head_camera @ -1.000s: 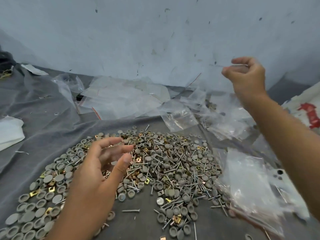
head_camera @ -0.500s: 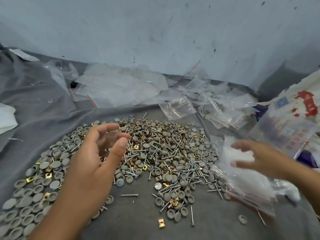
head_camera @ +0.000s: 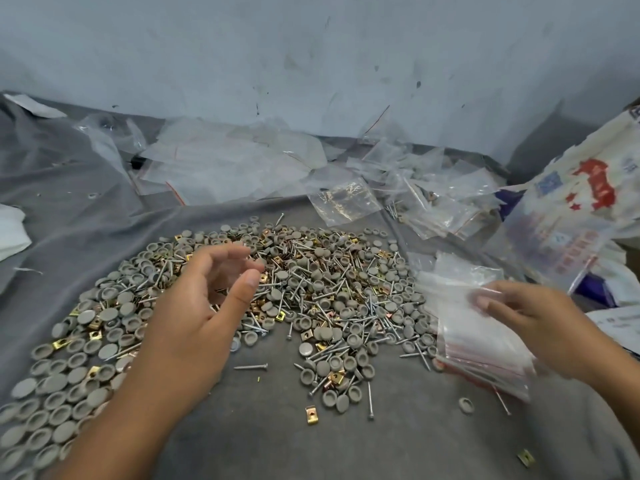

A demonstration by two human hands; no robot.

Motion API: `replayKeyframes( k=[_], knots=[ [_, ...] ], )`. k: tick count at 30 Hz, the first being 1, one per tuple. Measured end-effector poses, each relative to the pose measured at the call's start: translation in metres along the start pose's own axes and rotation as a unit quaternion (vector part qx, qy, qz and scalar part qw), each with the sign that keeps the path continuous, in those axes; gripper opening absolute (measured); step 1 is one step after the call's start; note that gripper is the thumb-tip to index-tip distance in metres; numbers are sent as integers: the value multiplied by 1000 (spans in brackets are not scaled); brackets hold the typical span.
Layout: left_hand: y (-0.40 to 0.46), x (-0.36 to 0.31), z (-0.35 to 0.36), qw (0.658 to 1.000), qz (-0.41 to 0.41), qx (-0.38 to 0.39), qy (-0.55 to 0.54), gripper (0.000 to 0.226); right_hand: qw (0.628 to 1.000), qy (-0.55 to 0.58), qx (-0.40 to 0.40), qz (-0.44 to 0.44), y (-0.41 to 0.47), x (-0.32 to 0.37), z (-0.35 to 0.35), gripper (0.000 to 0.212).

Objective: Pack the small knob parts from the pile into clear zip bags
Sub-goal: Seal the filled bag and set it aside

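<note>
While right hand (head_camera: 540,327) touched top of bag stack (head_camera: 474,327), fingers nearly straight, left hand (head_camera: 204,306) hovered half-curled, empty, over pile (head_camera: 311,292) on bench (head_camera: 263,427). Advice: peel single bag, rub mouth open, then scoop caps, screws, clips.

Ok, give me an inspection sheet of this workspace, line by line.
Surface: grey cloth, wrinkled at left.
Job's things: pile of grey knob caps, screws and brass clips; stack of empty zip bags to the pile's right.
Clutter: loose clear bags by the wall; filled bags at back right; stray brass clip; printed sack at right.
Hands: left hand over the pile, fingers loosely curled, holding nothing visible; right hand with fingers on the bag stack.
Cables: nothing seen.
Surroundings: scuffed pale wall.
</note>
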State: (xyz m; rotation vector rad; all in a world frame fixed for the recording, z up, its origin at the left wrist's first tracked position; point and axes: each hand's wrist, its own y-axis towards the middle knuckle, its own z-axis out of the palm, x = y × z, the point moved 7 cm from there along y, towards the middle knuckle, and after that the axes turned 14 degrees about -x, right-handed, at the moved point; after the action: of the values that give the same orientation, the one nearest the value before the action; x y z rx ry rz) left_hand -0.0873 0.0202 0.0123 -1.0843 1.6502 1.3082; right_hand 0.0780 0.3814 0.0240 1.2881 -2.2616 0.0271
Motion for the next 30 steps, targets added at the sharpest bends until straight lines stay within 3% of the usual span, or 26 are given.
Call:
replayKeyframes(
  k=[2,4,6,8,13,16,18,20,22,26,30],
  knots=[
    [-4,0,7,999,-10,30,15,26,995,92,-33,-11,-2,32,-2,35],
    [-12,1,21,994,-47,97,5,27,978,201,-47,-30,-6,74,7,33],
    [-23,-2,35,980,-95,173,-40,28,952,303,-35,-35,-9,119,29,29],
    [-27,-6,42,969,-126,192,-95,33,925,377,3,-33,-15,162,55,26],
    [-6,1,11,975,-140,44,-169,20,912,404,23,-61,-30,205,101,20],
    [6,5,-9,976,-129,-10,-173,31,905,423,31,-38,-34,203,118,20],
    [7,6,-13,984,-113,-19,-138,28,890,455,19,-13,-34,200,122,26],
    [6,6,-10,991,-92,-16,-100,11,893,450,-27,-6,-35,197,120,29],
    [0,1,-4,997,-56,-4,-61,16,898,437,-55,-29,-38,201,112,34],
    [-11,-11,11,999,27,1,32,26,877,481,-19,-4,-39,203,118,30],
    [-13,-14,11,999,25,-21,10,14,870,492,13,4,-38,197,121,26]
  ],
)
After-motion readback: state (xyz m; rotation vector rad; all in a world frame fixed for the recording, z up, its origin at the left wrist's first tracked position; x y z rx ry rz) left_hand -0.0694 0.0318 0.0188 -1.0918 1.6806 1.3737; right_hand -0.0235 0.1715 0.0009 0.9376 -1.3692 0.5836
